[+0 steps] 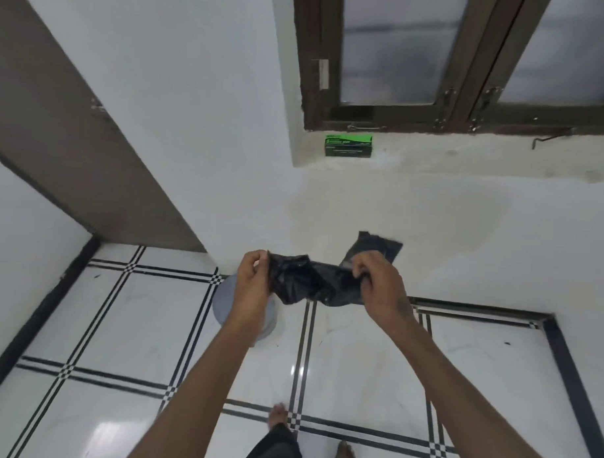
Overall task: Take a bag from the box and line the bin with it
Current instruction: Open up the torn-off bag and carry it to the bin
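Stretching between both hands (254, 282), bag (312, 280)

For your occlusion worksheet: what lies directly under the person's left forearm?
The grey bin stands on the tiled floor there. The left hand and forearm cover its opening, so its inside cannot be seen.

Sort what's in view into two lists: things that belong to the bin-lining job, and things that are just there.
Part of the job:
- black bag, held crumpled between left hand and right hand
- grey bin on the floor, partly hidden behind the left forearm
- green box on the window ledge

Just there:
- window
- tiled floor
- brown door frame
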`<move>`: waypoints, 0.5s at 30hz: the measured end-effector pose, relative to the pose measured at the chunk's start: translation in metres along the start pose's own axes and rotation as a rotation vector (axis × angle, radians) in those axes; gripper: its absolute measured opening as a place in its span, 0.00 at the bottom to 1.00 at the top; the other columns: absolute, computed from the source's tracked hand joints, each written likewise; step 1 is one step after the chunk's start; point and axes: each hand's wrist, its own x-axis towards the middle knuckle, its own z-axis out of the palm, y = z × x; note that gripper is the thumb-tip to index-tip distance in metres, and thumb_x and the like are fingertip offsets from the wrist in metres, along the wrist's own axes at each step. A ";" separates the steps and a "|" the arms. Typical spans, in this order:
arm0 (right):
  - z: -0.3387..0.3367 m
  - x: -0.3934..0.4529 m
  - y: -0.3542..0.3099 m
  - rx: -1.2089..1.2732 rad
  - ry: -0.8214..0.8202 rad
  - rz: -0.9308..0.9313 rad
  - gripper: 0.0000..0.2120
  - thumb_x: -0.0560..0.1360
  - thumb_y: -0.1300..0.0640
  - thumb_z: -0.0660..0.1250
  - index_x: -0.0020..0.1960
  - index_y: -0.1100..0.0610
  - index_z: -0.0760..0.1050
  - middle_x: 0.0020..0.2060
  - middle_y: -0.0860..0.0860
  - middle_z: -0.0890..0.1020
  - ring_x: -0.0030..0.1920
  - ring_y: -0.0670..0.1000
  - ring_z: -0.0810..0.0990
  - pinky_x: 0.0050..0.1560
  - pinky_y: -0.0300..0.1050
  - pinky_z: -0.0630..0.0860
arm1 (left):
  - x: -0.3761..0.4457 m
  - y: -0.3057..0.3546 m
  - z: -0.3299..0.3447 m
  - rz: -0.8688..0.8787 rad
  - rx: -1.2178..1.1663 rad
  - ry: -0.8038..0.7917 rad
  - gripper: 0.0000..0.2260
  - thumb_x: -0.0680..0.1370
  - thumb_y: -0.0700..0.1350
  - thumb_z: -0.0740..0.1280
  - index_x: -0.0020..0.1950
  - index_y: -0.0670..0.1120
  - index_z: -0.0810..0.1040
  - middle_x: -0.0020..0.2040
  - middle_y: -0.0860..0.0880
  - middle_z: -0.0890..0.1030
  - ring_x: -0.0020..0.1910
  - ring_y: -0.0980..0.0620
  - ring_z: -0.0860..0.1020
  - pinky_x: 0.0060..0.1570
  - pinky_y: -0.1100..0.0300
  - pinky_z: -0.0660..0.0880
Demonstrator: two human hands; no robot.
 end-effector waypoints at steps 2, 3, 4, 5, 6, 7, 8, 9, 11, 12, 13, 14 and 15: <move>0.013 -0.007 -0.010 -0.022 -0.094 -0.093 0.19 0.66 0.79 0.57 0.44 0.57 0.73 0.47 0.49 0.76 0.47 0.52 0.76 0.49 0.50 0.76 | -0.005 -0.001 -0.022 0.040 -0.079 -0.005 0.05 0.84 0.43 0.59 0.54 0.43 0.73 0.43 0.48 0.81 0.42 0.53 0.80 0.47 0.60 0.79; 0.017 -0.008 -0.016 -0.084 -0.155 -0.114 0.21 0.67 0.78 0.58 0.48 0.55 0.75 0.52 0.46 0.76 0.49 0.49 0.77 0.51 0.48 0.77 | -0.006 -0.002 -0.032 0.058 -0.106 -0.008 0.04 0.83 0.41 0.59 0.53 0.44 0.72 0.41 0.49 0.80 0.40 0.54 0.80 0.43 0.62 0.80; 0.025 -0.007 -0.022 -0.155 -0.224 -0.129 0.23 0.68 0.77 0.60 0.52 0.52 0.76 0.58 0.43 0.74 0.50 0.47 0.78 0.52 0.46 0.78 | -0.007 -0.002 -0.046 0.066 -0.119 -0.002 0.03 0.83 0.40 0.59 0.53 0.45 0.72 0.40 0.49 0.79 0.38 0.54 0.79 0.39 0.63 0.79; 0.031 -0.007 -0.025 -0.233 -0.294 -0.152 0.26 0.68 0.75 0.62 0.57 0.49 0.76 0.64 0.42 0.71 0.52 0.46 0.79 0.53 0.42 0.78 | -0.007 -0.003 -0.060 0.060 -0.122 0.006 0.04 0.83 0.39 0.59 0.53 0.46 0.72 0.38 0.50 0.78 0.35 0.54 0.78 0.35 0.64 0.78; 0.038 -0.006 -0.032 -0.279 -0.357 -0.173 0.29 0.68 0.74 0.63 0.61 0.47 0.76 0.67 0.41 0.69 0.52 0.45 0.79 0.52 0.39 0.77 | -0.006 -0.001 -0.074 0.060 -0.115 0.012 0.05 0.83 0.39 0.59 0.54 0.47 0.72 0.37 0.49 0.77 0.33 0.54 0.77 0.33 0.63 0.77; 0.045 -0.005 -0.038 -0.311 -0.415 -0.168 0.30 0.69 0.72 0.64 0.64 0.46 0.75 0.68 0.41 0.69 0.53 0.45 0.79 0.51 0.37 0.75 | -0.002 -0.001 -0.089 0.070 -0.112 0.014 0.06 0.83 0.38 0.58 0.54 0.48 0.72 0.35 0.49 0.76 0.31 0.54 0.76 0.31 0.62 0.76; 0.051 -0.003 -0.044 -0.323 -0.437 -0.169 0.30 0.70 0.69 0.65 0.66 0.44 0.74 0.66 0.42 0.71 0.53 0.45 0.79 0.50 0.35 0.75 | 0.001 0.002 -0.102 0.086 -0.088 0.007 0.07 0.83 0.36 0.58 0.52 0.47 0.73 0.35 0.48 0.76 0.31 0.53 0.75 0.31 0.63 0.75; 0.059 -0.002 -0.052 -0.331 -0.461 -0.154 0.28 0.72 0.67 0.65 0.66 0.44 0.73 0.64 0.42 0.75 0.53 0.46 0.80 0.47 0.35 0.74 | 0.006 0.004 -0.117 0.092 -0.045 0.005 0.10 0.82 0.33 0.58 0.50 0.47 0.74 0.35 0.47 0.76 0.32 0.52 0.75 0.31 0.64 0.75; 0.081 0.003 -0.065 -0.434 -0.459 -0.227 0.26 0.71 0.68 0.64 0.65 0.46 0.76 0.63 0.43 0.76 0.53 0.49 0.80 0.44 0.37 0.71 | 0.018 0.009 -0.144 0.086 0.084 0.025 0.18 0.78 0.27 0.54 0.42 0.45 0.78 0.38 0.47 0.78 0.35 0.51 0.75 0.32 0.67 0.74; 0.094 0.005 -0.070 -0.499 -0.472 -0.252 0.27 0.70 0.70 0.62 0.64 0.49 0.77 0.64 0.43 0.76 0.55 0.50 0.80 0.45 0.39 0.71 | 0.023 0.012 -0.158 0.068 0.125 0.019 0.20 0.75 0.26 0.53 0.39 0.45 0.78 0.37 0.48 0.78 0.36 0.51 0.75 0.32 0.67 0.73; 0.104 0.008 -0.074 -0.538 -0.475 -0.250 0.27 0.70 0.71 0.61 0.64 0.51 0.78 0.63 0.44 0.76 0.56 0.51 0.80 0.47 0.41 0.73 | 0.028 0.013 -0.171 0.049 0.146 -0.003 0.20 0.72 0.26 0.52 0.36 0.44 0.78 0.36 0.48 0.78 0.34 0.52 0.74 0.31 0.66 0.72; 0.114 0.012 -0.078 -0.560 -0.467 -0.200 0.27 0.70 0.71 0.60 0.63 0.52 0.78 0.61 0.45 0.78 0.57 0.52 0.80 0.49 0.44 0.75 | 0.032 0.015 -0.185 0.040 0.172 -0.023 0.20 0.71 0.26 0.51 0.35 0.44 0.77 0.34 0.48 0.77 0.32 0.52 0.73 0.30 0.66 0.70; 0.123 0.015 -0.083 -0.542 -0.443 -0.123 0.26 0.70 0.71 0.59 0.62 0.53 0.78 0.59 0.46 0.79 0.57 0.53 0.80 0.52 0.46 0.76 | 0.036 0.018 -0.199 0.037 0.199 -0.037 0.19 0.70 0.26 0.51 0.34 0.44 0.76 0.31 0.49 0.75 0.29 0.54 0.71 0.28 0.65 0.68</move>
